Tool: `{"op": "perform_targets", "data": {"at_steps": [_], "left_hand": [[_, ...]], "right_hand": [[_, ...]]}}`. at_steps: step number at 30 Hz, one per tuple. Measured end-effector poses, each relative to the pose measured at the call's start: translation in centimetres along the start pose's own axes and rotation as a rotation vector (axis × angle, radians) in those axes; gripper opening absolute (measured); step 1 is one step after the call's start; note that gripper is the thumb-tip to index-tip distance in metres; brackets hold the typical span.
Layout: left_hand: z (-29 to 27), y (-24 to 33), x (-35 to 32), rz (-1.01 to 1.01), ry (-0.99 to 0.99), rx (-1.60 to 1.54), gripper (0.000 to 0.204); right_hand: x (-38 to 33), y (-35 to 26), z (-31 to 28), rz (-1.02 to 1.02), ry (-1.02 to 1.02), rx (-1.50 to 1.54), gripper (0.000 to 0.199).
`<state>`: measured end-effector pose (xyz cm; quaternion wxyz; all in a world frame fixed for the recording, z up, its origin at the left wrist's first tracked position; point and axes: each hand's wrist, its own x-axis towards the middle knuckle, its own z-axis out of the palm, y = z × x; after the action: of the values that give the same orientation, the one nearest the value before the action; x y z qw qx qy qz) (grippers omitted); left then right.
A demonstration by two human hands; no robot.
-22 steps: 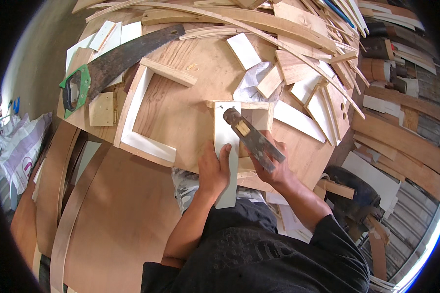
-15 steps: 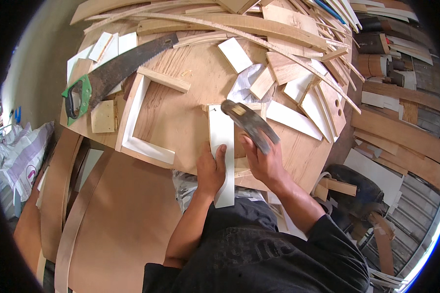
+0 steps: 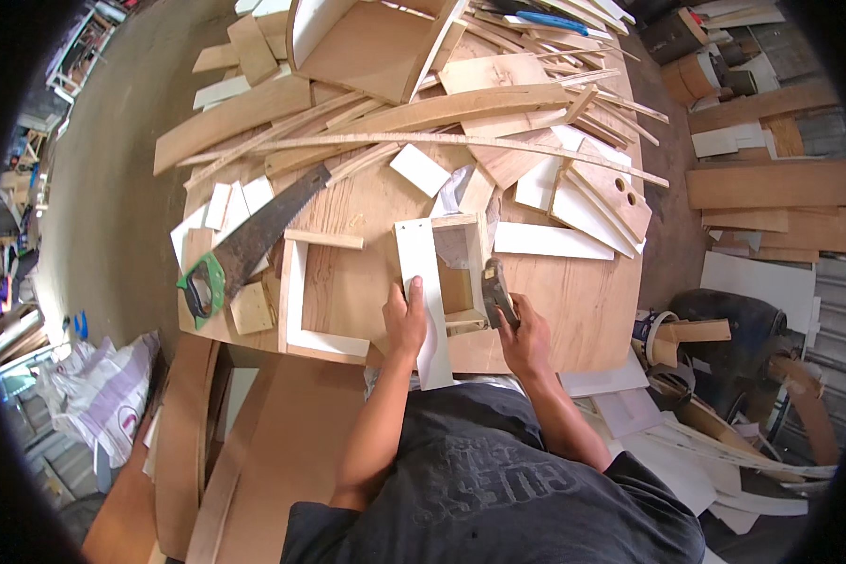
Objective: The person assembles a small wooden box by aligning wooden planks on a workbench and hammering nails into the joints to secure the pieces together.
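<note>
Head view: left hand (image 3: 405, 320) presses flat on white board (image 3: 422, 282); right hand (image 3: 526, 336) grips hammer (image 3: 494, 291) beside small wooden box frame (image 3: 461, 273).

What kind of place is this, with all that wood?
Most likely a carpentry workshop. A handsaw lies on the wooden worktable, offcuts are piled up, and the right hand holds a hammer.

The head camera is looking steeply down from above the person, facing the workbench (image 3: 573, 310), sitting close over both hands, forearms entering from below.
</note>
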<state>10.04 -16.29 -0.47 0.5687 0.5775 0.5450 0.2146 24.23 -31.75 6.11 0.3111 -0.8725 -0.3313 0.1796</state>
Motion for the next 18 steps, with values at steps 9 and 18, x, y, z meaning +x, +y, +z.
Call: {"op": "perform_targets", "data": {"at_steps": [9, 18], "left_hand": [[-0.2, -0.7, 1.4, 0.172, 0.023, 0.046, 0.058], [-0.5, 4.3, 4.4, 0.262, 0.027, 0.166, 0.058]], "right_hand": [[-1.1, 0.7, -0.3, 0.194, 0.104, -0.095, 0.036], [2.8, 5.2, -0.4, 0.222, 0.226, -0.165, 0.036]]}}
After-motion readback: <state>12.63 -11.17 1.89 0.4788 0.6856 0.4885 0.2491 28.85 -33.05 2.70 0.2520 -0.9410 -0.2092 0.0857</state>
